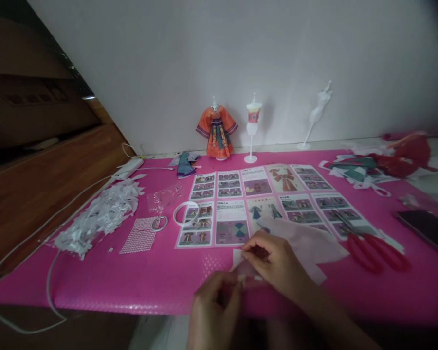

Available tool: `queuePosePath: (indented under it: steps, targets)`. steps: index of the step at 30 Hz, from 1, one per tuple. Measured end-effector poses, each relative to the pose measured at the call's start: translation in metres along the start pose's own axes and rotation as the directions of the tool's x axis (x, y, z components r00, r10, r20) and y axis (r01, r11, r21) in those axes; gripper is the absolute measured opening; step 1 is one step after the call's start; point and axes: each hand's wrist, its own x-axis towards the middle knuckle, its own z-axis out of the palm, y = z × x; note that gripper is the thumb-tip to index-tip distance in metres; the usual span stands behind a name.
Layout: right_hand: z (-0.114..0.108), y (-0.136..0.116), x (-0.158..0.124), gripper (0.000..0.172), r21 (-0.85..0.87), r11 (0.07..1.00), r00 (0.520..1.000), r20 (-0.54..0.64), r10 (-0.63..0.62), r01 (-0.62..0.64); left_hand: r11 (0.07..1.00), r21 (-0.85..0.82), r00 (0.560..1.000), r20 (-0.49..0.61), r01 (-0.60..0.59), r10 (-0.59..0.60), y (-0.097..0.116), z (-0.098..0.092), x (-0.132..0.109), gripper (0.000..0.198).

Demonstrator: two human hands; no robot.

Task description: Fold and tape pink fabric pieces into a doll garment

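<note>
Close to the table's front edge, my left hand (216, 299) pinches the lower left edge of a pale piece of fabric (237, 258), thumb against fingers. My right hand (272, 255) is closed on the upper edge of the same piece, a little farther back. Part of the piece is hidden by my fingers, and small whitish strips show along its lower edge. A larger pale cloth (314, 238) lies beside and behind my right hand, over the printed instruction sheet (228, 243). Red-handled scissors (365, 250) rest to its right.
Doll dress forms stand by the wall: one in an orange robe (215, 131), one with a pink band (253, 116), and a bare, leaning one (317, 109). Left are bagged white strips (98, 214), a bead sheet (139, 236) and tape rolls (186, 214); right, fabric scraps (365, 167) and a phone (428, 231).
</note>
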Motion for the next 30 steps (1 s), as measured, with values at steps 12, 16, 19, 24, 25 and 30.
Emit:
queuePosePath:
  steps: [12,16,19,24,25,30]
  targets:
    - [0.0,-0.004,-0.005,0.016,-0.03,0.985,0.986,0.026,-0.167,0.168,0.821,-0.425,0.92,0.259,0.381,-0.293,0.004,-0.002,0.012,0.026]
    - [0.001,-0.004,-0.005,0.017,-0.043,0.982,0.982,0.027,-0.185,0.186,0.8,-0.446,0.912,0.275,0.402,-0.305,0.004,-0.002,0.013,0.026]
    - [0.002,-0.004,-0.003,0.016,-0.051,0.979,0.98,0.031,-0.197,0.198,0.795,-0.451,0.912,0.268,0.405,-0.312,0.005,-0.003,0.014,0.026]
    - [0.003,-0.001,-0.004,0.016,-0.053,0.97,0.971,0.04,-0.234,0.236,0.781,-0.466,0.907,0.269,0.416,-0.322,0.005,-0.004,0.013,0.026]
    - [0.003,-0.001,-0.005,0.017,-0.061,0.967,0.969,0.036,-0.245,0.247,0.778,-0.469,0.907,0.269,0.418,-0.325,0.005,-0.004,0.013,0.026]
    - [0.003,-0.003,-0.01,0.018,-0.1,0.94,0.945,0.023,-0.325,0.326,0.759,-0.488,0.902,0.264,0.43,-0.342,0.003,-0.004,0.014,0.028]
